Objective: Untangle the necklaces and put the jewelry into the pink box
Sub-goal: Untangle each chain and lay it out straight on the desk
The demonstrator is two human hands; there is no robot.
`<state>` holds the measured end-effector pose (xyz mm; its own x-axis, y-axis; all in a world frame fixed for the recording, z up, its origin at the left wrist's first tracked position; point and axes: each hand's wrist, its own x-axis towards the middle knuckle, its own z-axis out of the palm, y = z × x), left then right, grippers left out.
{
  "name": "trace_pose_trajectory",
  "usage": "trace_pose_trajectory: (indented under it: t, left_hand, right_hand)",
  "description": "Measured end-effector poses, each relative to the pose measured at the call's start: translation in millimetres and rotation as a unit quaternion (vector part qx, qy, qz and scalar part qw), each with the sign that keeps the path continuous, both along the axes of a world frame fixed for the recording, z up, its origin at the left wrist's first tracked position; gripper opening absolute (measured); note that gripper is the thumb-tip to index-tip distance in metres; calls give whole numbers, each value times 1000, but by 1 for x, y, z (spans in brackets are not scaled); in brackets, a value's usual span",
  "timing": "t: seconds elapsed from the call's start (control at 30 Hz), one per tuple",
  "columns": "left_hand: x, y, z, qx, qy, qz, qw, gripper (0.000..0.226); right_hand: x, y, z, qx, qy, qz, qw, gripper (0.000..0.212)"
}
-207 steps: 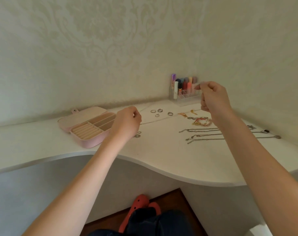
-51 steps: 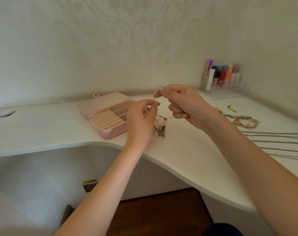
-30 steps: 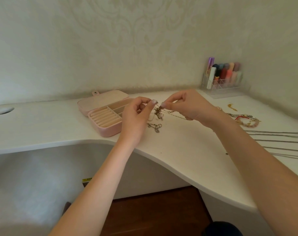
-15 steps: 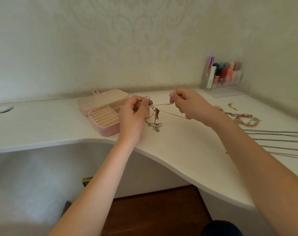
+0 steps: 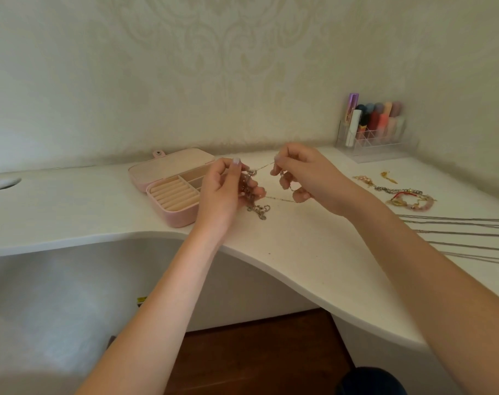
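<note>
Just above the white desk, my left hand [image 5: 224, 192] holds a tangled bunch of thin necklace chains [image 5: 258, 208], part of it dangling onto the desk. My right hand [image 5: 305, 173] pinches a thin chain strand that runs taut from the bunch to its fingertips. The pink jewelry box [image 5: 171, 183] lies open directly left of my left hand, its ring rolls and compartments showing. Several untangled silver chains [image 5: 456, 232] lie stretched out at the right.
A heap of bracelets [image 5: 408, 196] and a gold earring [image 5: 388, 177] lie right of my right hand. A clear organiser with lipsticks [image 5: 372, 126] stands in the back corner. The desk's curved front edge [image 5: 285, 269] runs below my forearms. A cable hole [image 5: 4, 182] sits far left.
My hands have moved slightly apart, and the strand between them is drawn tighter. My left hand has gathered more of the tangled bunch into its fingers.
</note>
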<state>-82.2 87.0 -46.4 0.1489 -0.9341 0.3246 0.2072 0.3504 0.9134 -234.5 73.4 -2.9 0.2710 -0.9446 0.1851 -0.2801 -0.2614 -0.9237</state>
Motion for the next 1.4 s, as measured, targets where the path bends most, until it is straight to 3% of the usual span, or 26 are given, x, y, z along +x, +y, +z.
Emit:
trace_pose_trajectory:
  t: [0.1,0.17,0.33,0.43,0.8,0.97,1.17,1.27,1.4]
  left_hand:
    - [-1,2,3,9,-24,13,1000,20]
    - [-2,2,4,10,-33,19,999,20]
    - [-2,2,2,19,-38,37,998,21]
    - [-1,2,2,21,-40,31,998,22]
    - [-2,0,-2,-15,-45,67,997,20]
    - [1,-6,-6,-20,-35,84,996,17]
    - [2,-4,-2,0,-6,-14,1000,12]
    - [0,-2,1,31,32,-97,994,20]
    - [1,-2,0,28,-52,-119,991,24]
  right_hand:
    - [1,-1,4,89,-142,26,986,21]
    - [0,-1,7,117,-174,48,977,22]
    - [0,2,4,109,-65,52,991,13]
    - [1,3,1,68,0,61,996,23]
    - [-1,11,6,34,20,81,996,9]
    - [-8,3,8,22,8,42,999,8]
    - [-9,-2,4,-1,-9,-19,1000,12]
    - [-7,-2,4,-5,-12,-29,999,13]
    - [-5,-3,4,-10,-21,-48,999,13]
